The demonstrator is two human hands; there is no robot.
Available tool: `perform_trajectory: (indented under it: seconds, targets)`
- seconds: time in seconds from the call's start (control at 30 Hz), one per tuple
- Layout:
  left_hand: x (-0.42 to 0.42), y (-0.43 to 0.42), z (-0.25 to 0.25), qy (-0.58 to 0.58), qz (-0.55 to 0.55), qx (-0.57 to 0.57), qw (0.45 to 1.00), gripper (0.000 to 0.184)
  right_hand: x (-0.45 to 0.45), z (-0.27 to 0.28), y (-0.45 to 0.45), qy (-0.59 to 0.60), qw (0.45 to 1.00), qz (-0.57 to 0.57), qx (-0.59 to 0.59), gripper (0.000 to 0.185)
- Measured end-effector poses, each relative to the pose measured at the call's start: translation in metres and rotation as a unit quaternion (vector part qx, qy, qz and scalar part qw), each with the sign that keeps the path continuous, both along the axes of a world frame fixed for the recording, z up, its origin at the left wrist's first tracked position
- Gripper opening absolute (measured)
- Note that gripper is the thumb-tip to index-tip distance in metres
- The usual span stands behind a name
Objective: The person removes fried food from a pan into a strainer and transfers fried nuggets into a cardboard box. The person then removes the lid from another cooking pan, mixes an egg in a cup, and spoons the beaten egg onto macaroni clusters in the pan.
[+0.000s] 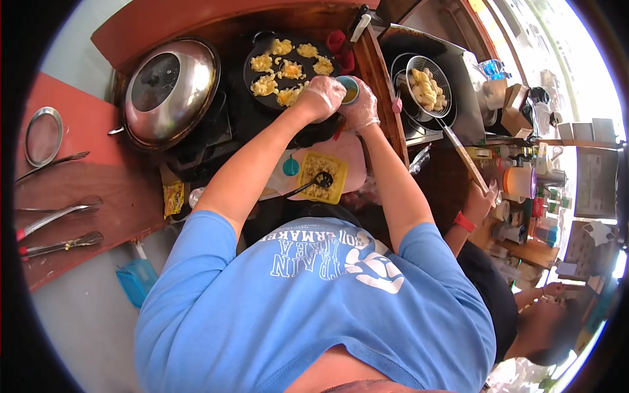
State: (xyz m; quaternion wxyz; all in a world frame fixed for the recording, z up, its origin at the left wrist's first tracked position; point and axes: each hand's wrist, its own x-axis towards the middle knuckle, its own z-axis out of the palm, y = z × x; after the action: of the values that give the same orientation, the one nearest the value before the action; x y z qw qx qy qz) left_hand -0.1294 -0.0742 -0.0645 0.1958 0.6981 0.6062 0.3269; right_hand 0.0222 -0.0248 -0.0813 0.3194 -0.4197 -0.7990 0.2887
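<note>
My right hand [362,108], in a clear plastic glove, grips a blue cup [350,98] with yellowish contents. Beside the cup's left side is my left hand [321,99], also gloved, its fingers closed at the pan's lower right edge; what they hold, if anything, is hidden. The dark round pan [254,77] carries several clumps of yellow food [290,69], the middle one more orange. Below my hands, a yellow tub [342,171] of chopped pale food with a black ladle [322,180] in it rests on a pink board [354,157].
A big lidded wok [171,95] stands left of the pan. Tongs [62,219] and a small strainer [44,136] lie on the red counter. At right, a co-worker's hand [481,200] holds a wire skimmer [429,85] of pale pieces over another pot, behind a wooden divider [386,98].
</note>
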Motion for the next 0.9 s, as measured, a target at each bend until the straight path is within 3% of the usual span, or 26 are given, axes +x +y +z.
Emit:
perform_trajectory:
  seconds: [0.1,0.17,0.23,0.3,0.37,0.4,0.43,0.5,0.53,0.57,0.63,0.67,0.73,0.83,0.9]
  targets:
    - [0.001,0.004,-0.002,-0.036,0.057,-0.05,0.996,0.026,-0.002,0.0,0.002,0.002,1.0,0.006,-0.006,0.044]
    - [-0.002,0.002,-0.007,0.021,0.01,-0.028,0.999,0.026,0.0,-0.005,-0.001,0.009,1.0,0.004,-0.002,0.044]
    - [-0.007,0.007,-0.013,0.133,0.048,0.059,0.988,0.025,0.0,-0.008,0.001,0.002,1.0,-0.001,0.01,0.045]
    - [-0.007,0.008,-0.011,0.116,0.006,0.008,0.993,0.024,-0.002,-0.001,0.0,0.001,1.0,-0.01,0.003,0.046]
    - [-0.012,0.011,-0.013,0.198,-0.034,0.149,0.968,0.023,0.001,-0.001,-0.002,-0.002,1.0,-0.018,-0.006,0.047]
    - [-0.007,0.009,-0.01,0.198,0.035,0.12,0.972,0.023,0.0,-0.003,0.001,0.0,1.0,-0.013,-0.004,0.048]
    - [-0.004,0.007,-0.007,0.199,0.034,0.121,0.972,0.023,-0.001,-0.005,0.004,0.002,1.0,-0.009,-0.002,0.048]
    - [0.0,-0.004,0.014,-0.04,0.017,-0.031,0.999,0.025,0.001,-0.007,0.001,-0.001,1.0,-0.016,-0.004,0.048]
    - [-0.012,0.017,-0.027,0.091,-0.013,0.152,0.984,0.025,0.002,-0.008,0.002,-0.001,1.0,-0.013,0.0,0.047]
    - [-0.012,0.016,-0.022,0.092,-0.012,0.154,0.984,0.025,0.0,-0.007,0.005,0.0,1.0,-0.01,0.006,0.047]
    - [-0.004,0.006,-0.003,-0.056,-0.005,-0.034,0.998,0.026,-0.002,0.001,0.003,0.002,1.0,-0.008,0.002,0.046]
    - [-0.004,0.003,0.003,-0.1,-0.002,-0.031,0.995,0.026,-0.001,0.002,0.0,0.003,1.0,-0.006,-0.004,0.045]
    - [-0.008,0.009,-0.004,-0.039,0.003,-0.006,0.999,0.026,-0.003,0.003,0.001,-0.001,1.0,-0.007,0.001,0.044]
    - [-0.006,0.008,-0.018,-0.065,0.005,0.007,0.998,0.025,-0.002,-0.001,0.002,-0.013,1.0,-0.005,0.0,0.043]
    - [-0.01,0.011,-0.012,0.017,0.031,0.103,0.994,0.023,-0.005,0.003,0.005,-0.02,1.0,0.004,0.0,0.042]
